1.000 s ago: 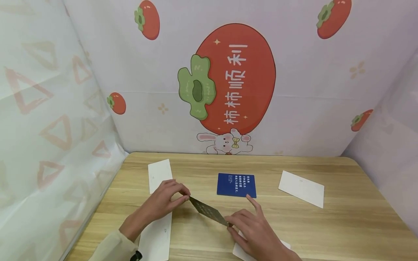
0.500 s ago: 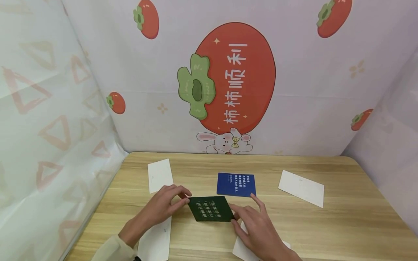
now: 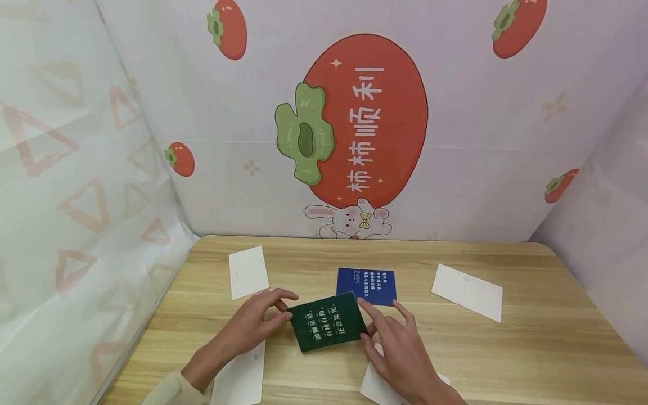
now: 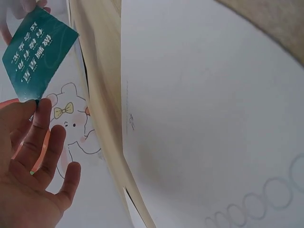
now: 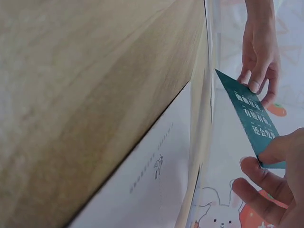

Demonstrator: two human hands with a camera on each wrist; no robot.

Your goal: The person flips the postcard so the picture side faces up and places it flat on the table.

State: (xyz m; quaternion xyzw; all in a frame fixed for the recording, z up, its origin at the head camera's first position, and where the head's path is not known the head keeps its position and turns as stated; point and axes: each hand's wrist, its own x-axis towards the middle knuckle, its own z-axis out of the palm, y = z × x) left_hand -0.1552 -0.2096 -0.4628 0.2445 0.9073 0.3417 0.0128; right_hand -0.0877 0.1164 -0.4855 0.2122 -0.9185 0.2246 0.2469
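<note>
A dark green postcard (image 3: 329, 323) with white Chinese lettering is held up between both hands in the head view, its lettered face toward the camera. My left hand (image 3: 253, 318) pinches its upper left corner between thumb and fingers. At the lower right corner my right hand (image 3: 397, 349) grips it, index finger lying along the right edge. The left wrist view shows the same green postcard (image 4: 40, 54) above the left thumb and index finger, other fingers spread. Behind it on the table lies a blue postcard (image 3: 367, 284) with white writing, its lower left part covered.
White postcards lie blank side up around the wooden table (image 3: 552, 349): one at back left (image 3: 248, 273), one at front left (image 3: 240, 377), one at right (image 3: 468, 289). Another white postcard (image 3: 373, 385) is partly under the right hand. A printed cloth wall (image 3: 455, 197) stands behind.
The green postcard was nearly edge-on to the head camera; its lettered face has tilted up into view. Its right side has risen and now overlaps the blue postcard. Both hands keep their hold.
</note>
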